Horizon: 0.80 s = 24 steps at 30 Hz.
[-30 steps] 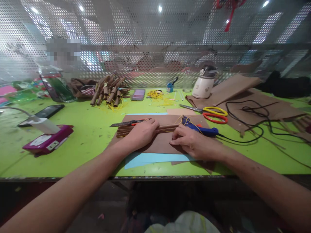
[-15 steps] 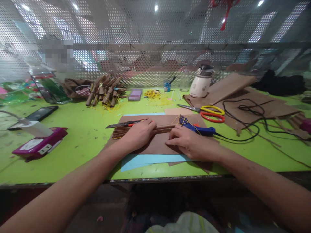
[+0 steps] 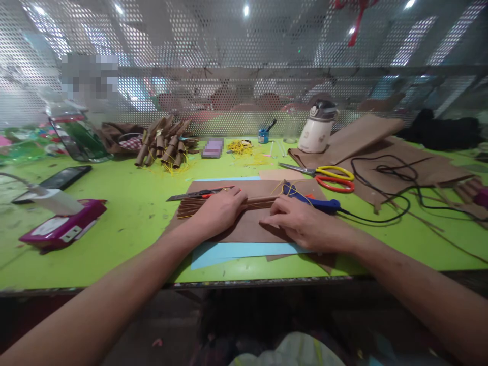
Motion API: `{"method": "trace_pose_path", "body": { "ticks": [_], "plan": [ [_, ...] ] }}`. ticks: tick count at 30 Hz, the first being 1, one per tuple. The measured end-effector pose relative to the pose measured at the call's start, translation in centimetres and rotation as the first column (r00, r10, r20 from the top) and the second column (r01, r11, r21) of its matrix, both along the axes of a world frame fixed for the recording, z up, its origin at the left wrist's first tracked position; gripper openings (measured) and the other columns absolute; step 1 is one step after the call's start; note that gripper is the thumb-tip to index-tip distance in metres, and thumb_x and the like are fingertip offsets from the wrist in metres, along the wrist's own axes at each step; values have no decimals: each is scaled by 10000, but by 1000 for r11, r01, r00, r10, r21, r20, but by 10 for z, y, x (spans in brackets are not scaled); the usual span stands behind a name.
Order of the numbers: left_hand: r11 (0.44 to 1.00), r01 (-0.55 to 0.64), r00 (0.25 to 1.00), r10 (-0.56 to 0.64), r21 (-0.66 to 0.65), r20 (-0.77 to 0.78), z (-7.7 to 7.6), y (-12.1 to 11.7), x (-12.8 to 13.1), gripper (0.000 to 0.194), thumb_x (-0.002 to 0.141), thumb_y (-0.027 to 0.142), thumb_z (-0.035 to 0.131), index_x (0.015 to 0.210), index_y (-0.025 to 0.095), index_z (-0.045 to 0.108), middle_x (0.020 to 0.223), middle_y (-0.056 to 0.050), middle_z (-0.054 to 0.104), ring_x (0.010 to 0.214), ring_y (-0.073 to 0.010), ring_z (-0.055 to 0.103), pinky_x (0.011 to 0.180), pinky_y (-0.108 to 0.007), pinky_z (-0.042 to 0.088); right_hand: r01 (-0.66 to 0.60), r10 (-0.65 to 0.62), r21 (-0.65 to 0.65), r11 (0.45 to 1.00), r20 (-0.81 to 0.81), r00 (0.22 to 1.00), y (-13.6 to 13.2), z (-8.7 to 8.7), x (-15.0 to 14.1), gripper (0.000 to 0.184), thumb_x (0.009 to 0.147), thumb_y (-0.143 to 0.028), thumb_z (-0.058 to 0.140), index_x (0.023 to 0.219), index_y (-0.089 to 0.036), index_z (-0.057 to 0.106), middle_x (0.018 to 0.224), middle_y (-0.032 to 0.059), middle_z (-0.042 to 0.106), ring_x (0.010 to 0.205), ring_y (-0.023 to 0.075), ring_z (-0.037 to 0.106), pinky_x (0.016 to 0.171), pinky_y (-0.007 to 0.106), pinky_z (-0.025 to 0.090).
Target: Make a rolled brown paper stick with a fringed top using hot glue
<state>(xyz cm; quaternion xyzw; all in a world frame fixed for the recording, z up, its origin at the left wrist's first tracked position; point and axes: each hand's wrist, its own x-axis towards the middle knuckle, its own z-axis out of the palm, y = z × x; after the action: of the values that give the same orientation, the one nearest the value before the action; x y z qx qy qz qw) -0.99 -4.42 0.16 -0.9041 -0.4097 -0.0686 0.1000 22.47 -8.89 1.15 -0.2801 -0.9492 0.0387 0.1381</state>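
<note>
My left hand [image 3: 219,211] is curled over a rolled brown paper tube [image 3: 251,201] with a fringed end [image 3: 188,207], gripping it against a brown paper sheet [image 3: 253,223]. My right hand [image 3: 301,223] lies flat on that sheet just right of the tube, fingers stretched toward it. Under the brown sheet a light blue sheet [image 3: 236,250] sticks out toward me. A blue glue gun [image 3: 310,201] rests just beyond my right hand. A craft knife [image 3: 198,194] lies past my left hand.
Yellow and red scissors [image 3: 331,178], a black cord [image 3: 385,188], a white bottle [image 3: 318,133] and brown sheets [image 3: 381,147] fill the right. A pile of brown rolls [image 3: 165,145], a phone [image 3: 63,178] and a magenta box [image 3: 63,226] sit left. A perforated screen [image 3: 244,76] backs the green table [image 3: 129,213].
The view has shifted slightly. My right hand has slid a little leftward along the brown sheet toward the tube; my left hand keeps its hold.
</note>
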Motion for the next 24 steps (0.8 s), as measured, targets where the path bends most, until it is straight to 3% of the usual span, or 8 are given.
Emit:
{"method": "trace_pose_path", "body": {
  "ticks": [6, 12, 14, 19, 24],
  "plan": [
    [1000, 5, 1000, -5, 21, -14, -1, 0, 0, 159, 945, 256, 387, 915, 169, 517, 932, -74, 598, 760, -207, 576, 675, -324, 440, 5, -7, 40, 999, 43, 999, 0, -2, 1, 248, 854, -74, 507, 978, -179, 695, 937, 99, 558, 895, 215, 468, 769, 362, 398],
    [1000, -2, 1000, 3, 20, -10, -2, 2, 0, 165, 946, 253, 381, 916, 172, 522, 937, -80, 597, 776, -209, 576, 688, -325, 443, -3, 3, 0, 1000, -134, 991, 4, -1, 4, 265, 812, -5, 488, 848, -161, 698, 883, 86, 551, 859, 200, 473, 747, 339, 406],
    [1000, 0, 1000, 0, 8, -10, -1, 2, 0, 173, 946, 251, 376, 917, 171, 526, 935, -81, 598, 760, -207, 573, 684, -327, 443, 8, -8, -1, 1000, -131, 991, 2, -1, 1, 247, 842, -40, 484, 883, -161, 695, 887, 90, 545, 858, 203, 472, 745, 340, 410],
    [1000, 4, 1000, -4, 8, -9, 0, 0, 1, 179, 945, 264, 389, 911, 166, 534, 947, -86, 594, 771, -209, 570, 685, -326, 443, 23, -25, 35, 999, 50, 998, -3, -3, -3, 245, 871, -90, 500, 1013, -173, 682, 957, 106, 555, 925, 233, 459, 784, 381, 401],
    [1000, -2, 1000, 2, 16, -5, -1, -1, 1, 187, 952, 277, 380, 915, 171, 529, 945, -80, 593, 759, -200, 569, 678, -319, 445, 30, -30, 5, 1000, 18, 999, -3, -3, 4, 239, 881, -105, 499, 989, -180, 699, 953, 103, 568, 916, 225, 462, 785, 374, 400]
  ]
}}
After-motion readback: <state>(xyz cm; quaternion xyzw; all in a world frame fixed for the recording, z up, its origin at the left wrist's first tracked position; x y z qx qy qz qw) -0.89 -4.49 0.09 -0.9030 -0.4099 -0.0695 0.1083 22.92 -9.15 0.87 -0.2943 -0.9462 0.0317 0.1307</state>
